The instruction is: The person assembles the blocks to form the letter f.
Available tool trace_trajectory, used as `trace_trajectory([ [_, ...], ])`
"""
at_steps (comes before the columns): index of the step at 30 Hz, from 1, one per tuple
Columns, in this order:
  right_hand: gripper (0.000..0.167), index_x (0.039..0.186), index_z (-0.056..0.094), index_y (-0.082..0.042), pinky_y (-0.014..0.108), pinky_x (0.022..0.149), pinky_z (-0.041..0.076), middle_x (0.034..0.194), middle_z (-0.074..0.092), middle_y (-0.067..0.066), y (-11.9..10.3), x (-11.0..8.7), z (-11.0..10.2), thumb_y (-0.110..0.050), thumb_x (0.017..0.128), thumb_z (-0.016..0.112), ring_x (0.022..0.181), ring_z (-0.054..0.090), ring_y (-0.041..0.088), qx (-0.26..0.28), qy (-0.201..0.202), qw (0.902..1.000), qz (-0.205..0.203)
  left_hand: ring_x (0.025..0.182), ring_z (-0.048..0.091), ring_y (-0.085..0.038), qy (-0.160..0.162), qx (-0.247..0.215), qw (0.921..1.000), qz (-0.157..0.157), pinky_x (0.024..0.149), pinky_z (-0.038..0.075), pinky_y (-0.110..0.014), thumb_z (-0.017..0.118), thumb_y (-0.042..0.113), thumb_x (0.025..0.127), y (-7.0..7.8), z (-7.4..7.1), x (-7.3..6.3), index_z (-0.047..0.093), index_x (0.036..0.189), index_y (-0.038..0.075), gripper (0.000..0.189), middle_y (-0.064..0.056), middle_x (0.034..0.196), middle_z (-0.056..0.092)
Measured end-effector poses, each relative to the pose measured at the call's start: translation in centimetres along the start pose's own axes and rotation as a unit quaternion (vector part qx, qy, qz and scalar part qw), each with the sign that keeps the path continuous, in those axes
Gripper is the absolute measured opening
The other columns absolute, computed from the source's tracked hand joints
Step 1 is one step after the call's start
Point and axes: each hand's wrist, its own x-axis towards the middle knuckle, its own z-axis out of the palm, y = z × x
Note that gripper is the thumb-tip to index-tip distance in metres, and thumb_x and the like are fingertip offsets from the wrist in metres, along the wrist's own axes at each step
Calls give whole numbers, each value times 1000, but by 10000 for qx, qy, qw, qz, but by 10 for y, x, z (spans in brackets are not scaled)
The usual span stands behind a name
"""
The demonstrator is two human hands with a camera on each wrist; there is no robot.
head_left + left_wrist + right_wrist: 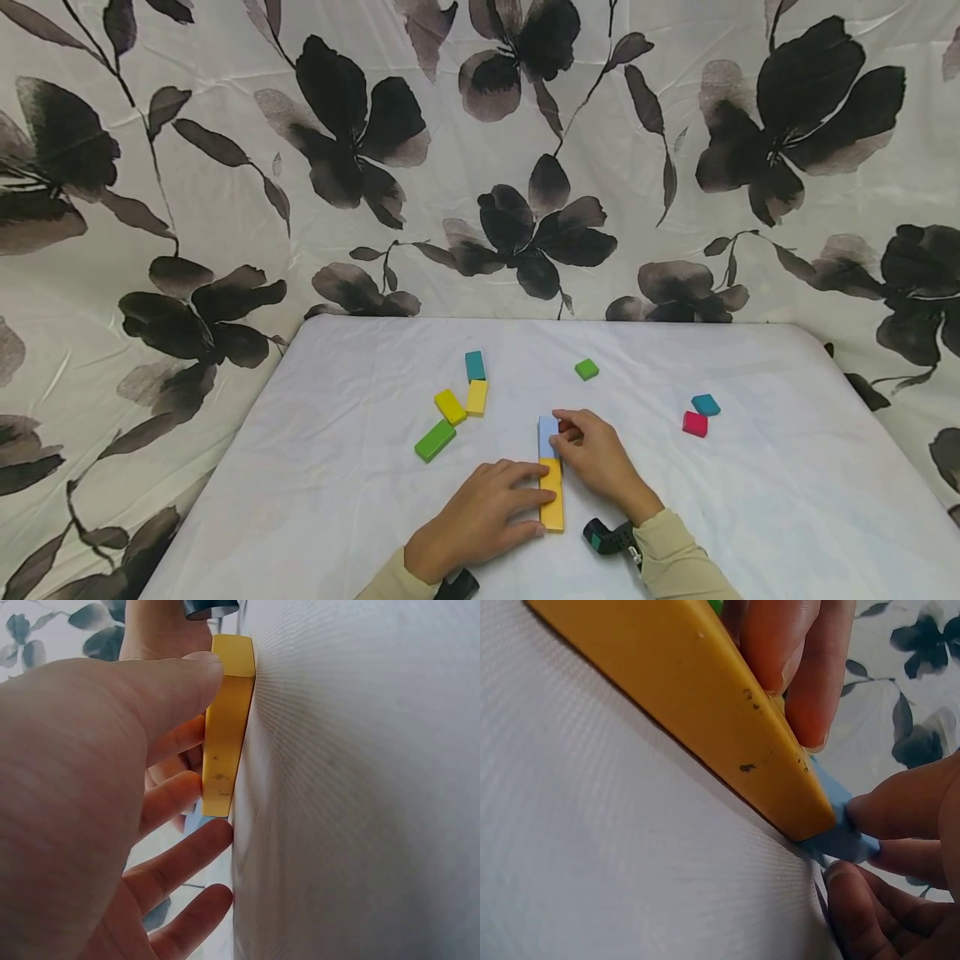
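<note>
A long yellow block [552,510] lies on the white table, its far end meeting a light blue block [547,435] in one straight line. My left hand [483,510] rests on the yellow block with fairly straight fingers; in the left wrist view its thumb [191,679] touches the block near one end. The right hand [603,458] pinches the light blue block with thumb and fingers, at its right side and far end. In the right wrist view, left-hand fingertips press on the top of the yellow block [705,705], just before the blue one [840,832].
To the left lie a teal block [475,365], two yellow blocks [450,407] and a green block [435,441]. A small green block [587,369] lies farther back. On the right, a blue block [706,405] sits by a red one [695,424]. A floral cloth [450,167] hangs behind.
</note>
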Motion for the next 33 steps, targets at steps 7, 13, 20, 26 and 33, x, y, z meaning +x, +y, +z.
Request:
trace_trajectory([
  [7, 41, 129, 66, -3, 33, 80, 51, 102, 61, 0, 1, 2, 1, -12, 90, 74, 86, 56, 10, -237, -16, 9997, 14, 121, 51, -10, 8, 32, 10000, 19, 92, 45, -32, 65, 45, 96, 0, 0, 0, 69, 130, 30, 37, 9, 144, 52],
  [13, 38, 125, 67, -2, 32, 78, 50, 101, 61, 0, 0, 1, 0, -13, 90, 74, 84, 55, 11, -266, -51, 9996, 25, 121, 51, -10, -12, 54, 10000, 17, 92, 45, -33, 65, 45, 96, 0, 0, 0, 68, 131, 30, 38, 9, 144, 51],
  [20, 37, 126, 66, -3, 31, 76, 50, 102, 60, 0, 0, 1, 0, -13, 91, 73, 84, 54, 11, -334, -118, 9993, 75, 122, 50, -10, -37, 59, 10000, 5, 95, 45, -34, 64, 47, 97, 0, 0, 0, 67, 132, 31, 38, 9, 145, 51],
  [26, 37, 126, 67, -3, 31, 76, 50, 103, 60, 1, 0, 1, -1, -12, 91, 72, 85, 55, 10, -349, -113, 9993, 106, 121, 51, -10, -2, 65, 10000, 7, 94, 45, -33, 64, 47, 97, 0, 0, 1, 68, 131, 31, 38, 9, 144, 51],
  [33, 37, 126, 67, -3, 32, 78, 50, 103, 60, 0, 1, 1, -1, -13, 91, 73, 85, 56, 10, -264, -111, 9995, 104, 121, 50, -9, -43, 34, 10000, -56, 95, 45, -34, 65, 46, 97, 1, 0, 0, 67, 131, 31, 38, 10, 144, 51],
])
